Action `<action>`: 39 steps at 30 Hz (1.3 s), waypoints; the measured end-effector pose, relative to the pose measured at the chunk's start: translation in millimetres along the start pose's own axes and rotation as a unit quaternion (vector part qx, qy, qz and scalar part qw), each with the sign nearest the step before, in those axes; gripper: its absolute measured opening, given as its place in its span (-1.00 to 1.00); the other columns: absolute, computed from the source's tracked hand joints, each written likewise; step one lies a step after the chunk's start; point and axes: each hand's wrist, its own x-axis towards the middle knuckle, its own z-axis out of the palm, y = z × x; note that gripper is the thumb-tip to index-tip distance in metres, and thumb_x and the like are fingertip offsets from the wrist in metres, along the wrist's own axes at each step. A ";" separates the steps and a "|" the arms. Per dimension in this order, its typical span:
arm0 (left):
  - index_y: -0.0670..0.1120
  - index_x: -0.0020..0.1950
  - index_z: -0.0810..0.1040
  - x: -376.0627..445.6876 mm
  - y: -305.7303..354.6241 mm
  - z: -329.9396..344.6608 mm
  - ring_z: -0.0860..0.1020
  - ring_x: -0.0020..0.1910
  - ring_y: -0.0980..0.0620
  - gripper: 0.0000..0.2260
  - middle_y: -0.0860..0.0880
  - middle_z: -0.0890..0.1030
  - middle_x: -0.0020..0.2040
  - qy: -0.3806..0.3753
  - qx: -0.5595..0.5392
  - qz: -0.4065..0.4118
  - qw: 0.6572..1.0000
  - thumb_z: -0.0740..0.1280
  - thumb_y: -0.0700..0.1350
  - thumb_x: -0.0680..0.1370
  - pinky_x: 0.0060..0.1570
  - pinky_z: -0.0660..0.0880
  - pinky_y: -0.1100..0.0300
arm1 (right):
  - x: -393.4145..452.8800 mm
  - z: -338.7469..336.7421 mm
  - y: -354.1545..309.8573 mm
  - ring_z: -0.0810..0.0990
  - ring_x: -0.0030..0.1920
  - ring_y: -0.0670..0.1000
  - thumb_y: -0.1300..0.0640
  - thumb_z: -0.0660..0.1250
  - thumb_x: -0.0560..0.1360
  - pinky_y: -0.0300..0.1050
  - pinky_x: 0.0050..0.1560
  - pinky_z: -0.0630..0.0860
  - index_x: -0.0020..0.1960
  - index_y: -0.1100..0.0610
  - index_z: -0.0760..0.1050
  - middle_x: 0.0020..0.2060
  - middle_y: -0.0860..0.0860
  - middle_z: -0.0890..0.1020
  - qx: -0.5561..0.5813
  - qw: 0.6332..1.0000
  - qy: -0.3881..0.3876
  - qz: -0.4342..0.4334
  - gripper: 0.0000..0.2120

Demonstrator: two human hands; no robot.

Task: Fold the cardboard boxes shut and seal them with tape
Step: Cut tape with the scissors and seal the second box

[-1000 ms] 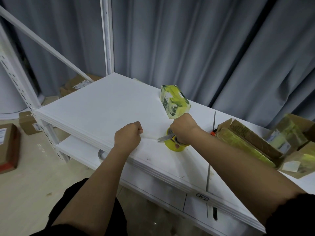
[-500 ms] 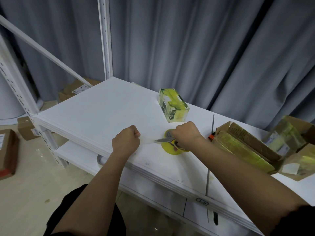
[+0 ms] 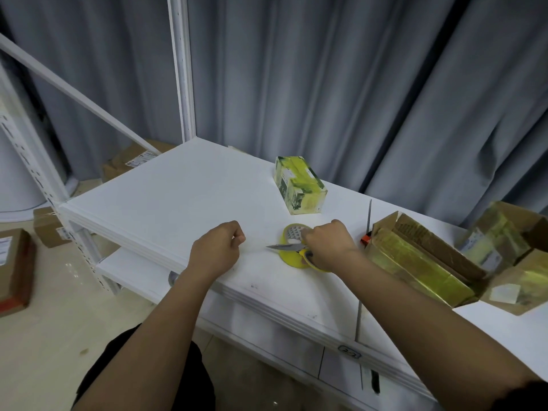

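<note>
Right hand (image 3: 324, 244), gripping scissors (image 3: 286, 247), has lowered onto the tape roll (image 3: 292, 247) on the counter (image 3: 178, 203); left hand (image 3: 215, 250) remains fisted, seemingly pinching tape; wrapped box (image 3: 299, 185) behind, cut apparently pending.

Likely packing room, white shelving (image 3: 142, 209), taped cardboard boxes (image 3: 421, 262)

Yellow tape roll (image 3: 292, 256), white shelf (image 3: 166, 200), grey curtain (image 3: 326, 84)

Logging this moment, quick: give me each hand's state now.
Left hand: fingers curled into a fist on the white table; whether it pinches anything cannot be told.
Right hand: grips the scissors over the tape roll.
</note>
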 end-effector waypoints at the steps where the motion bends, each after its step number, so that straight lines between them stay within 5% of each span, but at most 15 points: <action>1: 0.02 -0.14 0.41 -0.6 -2.3 0.7 0.40 -0.33 0.14 -0.86 0.13 0.44 -0.32 -0.004 0.007 0.002 1.000 0.17 -0.16 0.58 -0.37 0.24 0.24 | -1.2 -0.2 -1.6 0.61 -0.13 0.10 0.11 0.18 0.54 -0.11 -0.19 0.19 0.06 0.11 0.44 -0.09 0.03 0.63 -0.008 1.000 -0.001 -0.015 -0.85; 7: -0.01 -0.11 0.41 0.1 -4.3 3.3 0.49 -0.20 -0.01 -0.89 0.08 0.52 -0.25 -0.037 -0.004 -0.011 0.999 0.14 -0.16 0.57 -0.31 0.33 0.18 | -15.7 1.3 6.3 0.60 -0.12 0.12 -0.07 0.20 0.55 -0.12 -0.29 0.14 0.08 0.13 0.39 -0.11 0.06 0.62 0.005 0.998 0.013 -0.054 -0.72; 12: -0.04 -0.17 0.44 3.5 15.5 -6.3 0.53 0.04 0.19 -0.85 0.17 0.61 0.02 -0.071 -0.245 0.010 0.967 0.19 -0.13 0.60 -0.03 0.42 0.31 | -29.4 5.5 20.0 0.58 -0.04 0.15 -0.05 0.20 0.53 -0.06 -0.17 0.19 0.09 0.12 0.36 -0.07 0.07 0.63 0.020 0.996 0.057 -0.062 -0.74; 16: -0.04 -0.18 0.47 10.8 19.5 -17.7 0.53 0.06 0.19 -0.85 0.16 0.62 0.05 -0.114 -0.264 0.028 0.957 0.22 -0.15 0.59 -0.01 0.40 0.31 | -41.6 4.0 42.8 0.57 -0.03 0.15 -0.19 0.23 0.49 -0.05 -0.12 0.26 -0.01 0.07 0.36 -0.09 0.03 0.64 0.088 0.991 0.091 -0.044 -0.67; 23: -0.04 0.19 0.56 26.6 35.0 -16.1 0.45 -0.32 0.08 -0.74 0.06 0.61 0.20 -0.293 -0.437 0.002 0.851 0.14 -0.11 0.60 -0.14 0.45 0.22 | -59.8 5.5 56.9 0.43 -0.31 0.08 -0.44 0.34 0.28 -0.17 -0.46 0.04 -0.24 0.00 0.22 -0.42 -0.06 0.46 0.230 0.972 0.052 -0.013 -0.44; 25: -0.09 0.22 0.56 28.0 38.7 -6.5 0.46 -0.21 0.04 -0.67 0.02 0.58 0.25 -0.299 -0.457 -0.005 0.838 0.05 -0.07 0.63 -0.05 0.41 0.18 | -60.9 7.8 58.3 0.35 -0.39 -0.01 -0.44 0.36 0.26 -0.17 -0.46 0.06 -0.25 0.00 0.23 -0.49 -0.09 0.36 0.261 0.965 0.040 0.004 -0.44; 28: -0.17 0.27 0.52 30.8 44.3 8.5 0.48 0.26 0.02 -0.55 -0.07 0.57 0.27 -0.329 -0.470 -0.003 0.819 -0.04 0.01 0.64 0.30 0.25 0.08 | -62.0 13.4 56.4 0.32 -0.45 -0.15 -0.46 0.36 0.23 -0.18 -0.46 0.10 -0.30 -0.01 0.21 -0.51 -0.08 0.35 0.288 0.957 0.032 0.019 -0.43; 32: -0.15 0.26 0.54 36.6 48.0 11.9 0.49 0.29 -0.12 -0.46 -0.20 0.56 0.25 -0.423 -0.505 -0.028 0.752 0.01 0.18 0.57 0.34 0.28 -0.01 | -61.9 18.1 50.6 0.33 -0.46 -0.12 -0.46 0.38 0.20 -0.13 -0.44 0.20 -0.33 0.01 0.25 -0.52 -0.06 0.36 0.335 0.941 0.018 0.031 -0.43; 39: -0.17 0.12 0.59 27.9 64.5 17.6 0.56 0.10 -0.11 -0.39 -0.18 0.63 0.13 -0.410 -0.453 -0.020 0.791 -0.08 0.23 0.58 0.17 0.41 0.05 | -74.3 25.0 39.5 0.24 -0.46 -0.04 -0.46 0.39 0.18 -0.10 -0.40 0.17 -0.33 0.09 0.28 -0.50 -0.04 0.28 0.413 0.910 0.002 0.037 -0.36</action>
